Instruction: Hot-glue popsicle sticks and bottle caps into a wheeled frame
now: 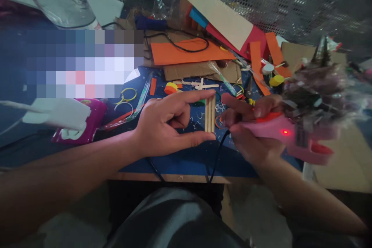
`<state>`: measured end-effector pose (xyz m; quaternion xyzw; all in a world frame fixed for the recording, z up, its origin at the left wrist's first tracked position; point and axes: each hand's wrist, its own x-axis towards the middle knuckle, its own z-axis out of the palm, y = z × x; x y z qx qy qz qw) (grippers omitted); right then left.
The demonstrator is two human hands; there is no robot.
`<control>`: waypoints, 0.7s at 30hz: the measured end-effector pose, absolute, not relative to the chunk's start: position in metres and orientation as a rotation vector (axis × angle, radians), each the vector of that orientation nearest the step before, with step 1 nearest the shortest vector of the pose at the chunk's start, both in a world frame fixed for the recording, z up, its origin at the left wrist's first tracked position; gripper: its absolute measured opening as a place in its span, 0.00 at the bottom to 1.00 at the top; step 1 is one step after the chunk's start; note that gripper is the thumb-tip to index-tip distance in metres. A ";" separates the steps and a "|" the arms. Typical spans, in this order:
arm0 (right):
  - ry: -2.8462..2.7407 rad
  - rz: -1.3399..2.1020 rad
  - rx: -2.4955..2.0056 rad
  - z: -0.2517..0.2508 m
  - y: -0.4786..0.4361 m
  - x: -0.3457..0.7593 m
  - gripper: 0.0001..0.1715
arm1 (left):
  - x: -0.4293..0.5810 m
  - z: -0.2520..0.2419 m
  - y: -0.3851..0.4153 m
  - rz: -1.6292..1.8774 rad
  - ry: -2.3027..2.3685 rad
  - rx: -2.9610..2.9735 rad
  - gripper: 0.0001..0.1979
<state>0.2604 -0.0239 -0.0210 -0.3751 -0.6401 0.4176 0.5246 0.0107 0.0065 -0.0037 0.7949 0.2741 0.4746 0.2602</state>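
Between its thumb and index finger, my left hand (pixel 165 120) pinches a small panel of wooden craft sticks (pixel 210 115) by its two ends. The sticks stand side by side, close together. My right hand (pixel 255 143) is wrapped round a pink hot glue gun (pixel 270 130) with a lit red light, just right of the panel. The glue gun's nozzle is hidden by my fingers. A black cord (pixel 219 155) runs down over the table's front edge near my right hand.
Behind my hands lie loose craft sticks (pixel 207 86), a yellow-orange cap (pixel 171 87), orange sheet (pixel 180 52) and cardboard (pixel 200 73). A white charger (pixel 58 112) rests on a magenta box at left. A plastic-wrapped bundle (pixel 322 85) stands at right. The table (pixel 180 166) ends near my lap.
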 end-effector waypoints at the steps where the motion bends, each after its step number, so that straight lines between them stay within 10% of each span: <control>1: -1.470 1.021 -0.887 -0.021 -0.023 0.259 0.19 | 0.011 -0.004 0.007 1.307 0.730 2.142 0.34; 21: -1.364 1.329 -1.150 0.001 -0.026 0.247 0.31 | 0.013 -0.007 0.011 1.322 0.655 2.442 0.30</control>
